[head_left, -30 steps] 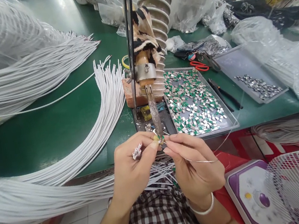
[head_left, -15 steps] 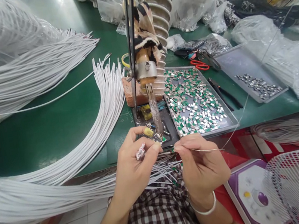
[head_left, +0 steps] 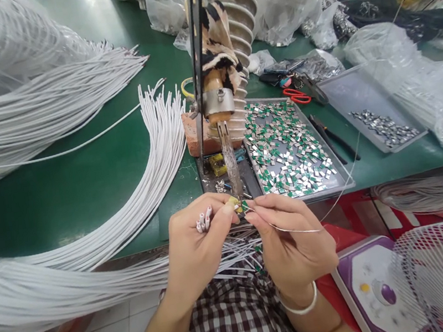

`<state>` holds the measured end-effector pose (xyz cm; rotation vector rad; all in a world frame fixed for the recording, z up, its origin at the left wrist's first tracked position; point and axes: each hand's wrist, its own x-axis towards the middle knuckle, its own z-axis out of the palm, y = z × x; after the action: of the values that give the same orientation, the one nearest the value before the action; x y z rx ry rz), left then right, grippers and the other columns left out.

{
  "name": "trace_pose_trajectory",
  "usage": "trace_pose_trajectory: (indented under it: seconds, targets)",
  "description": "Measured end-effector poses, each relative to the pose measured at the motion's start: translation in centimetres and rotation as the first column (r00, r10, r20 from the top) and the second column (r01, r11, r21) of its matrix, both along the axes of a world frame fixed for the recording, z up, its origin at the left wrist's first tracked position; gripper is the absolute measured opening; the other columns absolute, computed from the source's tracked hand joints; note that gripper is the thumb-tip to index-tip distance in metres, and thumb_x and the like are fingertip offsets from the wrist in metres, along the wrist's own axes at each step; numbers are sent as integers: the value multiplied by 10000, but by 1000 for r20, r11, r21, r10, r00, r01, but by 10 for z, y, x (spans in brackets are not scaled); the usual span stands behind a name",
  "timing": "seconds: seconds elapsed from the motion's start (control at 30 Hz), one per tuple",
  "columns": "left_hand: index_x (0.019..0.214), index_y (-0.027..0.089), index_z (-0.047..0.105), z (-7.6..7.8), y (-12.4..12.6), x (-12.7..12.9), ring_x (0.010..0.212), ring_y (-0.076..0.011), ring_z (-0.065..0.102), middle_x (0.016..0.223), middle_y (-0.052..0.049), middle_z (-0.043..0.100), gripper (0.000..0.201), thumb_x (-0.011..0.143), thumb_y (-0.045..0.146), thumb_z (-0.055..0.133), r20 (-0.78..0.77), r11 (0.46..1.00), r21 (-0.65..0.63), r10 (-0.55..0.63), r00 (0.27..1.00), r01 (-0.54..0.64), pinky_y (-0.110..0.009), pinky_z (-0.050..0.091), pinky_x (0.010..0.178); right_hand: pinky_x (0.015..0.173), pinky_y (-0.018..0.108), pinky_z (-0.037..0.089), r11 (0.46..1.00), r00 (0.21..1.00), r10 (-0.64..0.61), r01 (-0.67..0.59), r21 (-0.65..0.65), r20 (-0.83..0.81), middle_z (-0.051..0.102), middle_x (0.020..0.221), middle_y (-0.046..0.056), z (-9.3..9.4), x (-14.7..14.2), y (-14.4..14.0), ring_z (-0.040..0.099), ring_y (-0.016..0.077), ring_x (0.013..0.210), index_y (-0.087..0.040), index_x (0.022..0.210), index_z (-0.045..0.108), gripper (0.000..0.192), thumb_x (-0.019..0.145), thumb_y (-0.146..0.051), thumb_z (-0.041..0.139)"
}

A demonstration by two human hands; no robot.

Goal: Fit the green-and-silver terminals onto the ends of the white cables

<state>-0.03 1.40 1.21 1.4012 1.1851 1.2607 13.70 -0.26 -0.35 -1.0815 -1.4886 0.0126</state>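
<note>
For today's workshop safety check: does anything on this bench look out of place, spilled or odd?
Yes. Red-handled scissors and dark pliers lie loose between the trays. Small green parts have dropped onto the checked lap, off the tray. A patterned cloth is wrapped around the soldering iron.

Checked shirt (head_left: 238, 326), white bracelet (head_left: 300, 308)
</note>
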Motion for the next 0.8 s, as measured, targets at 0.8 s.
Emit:
trace_pose_trajectory:
  seconds: [0.8]
  targets:
    - [985, 188, 635, -22, -29, -5, 1149, -194, 620, 1256, -113, 642, 290, 944, -6, 423, -275, 904, 24, -405, 872, 427, -267, 500, 949, 1190, 537, 374, 892, 915, 390, -347, -289, 107, 726, 877, -6, 8, 22, -14, 688, 172, 953, -229, 965, 673, 104, 969, -166, 591]
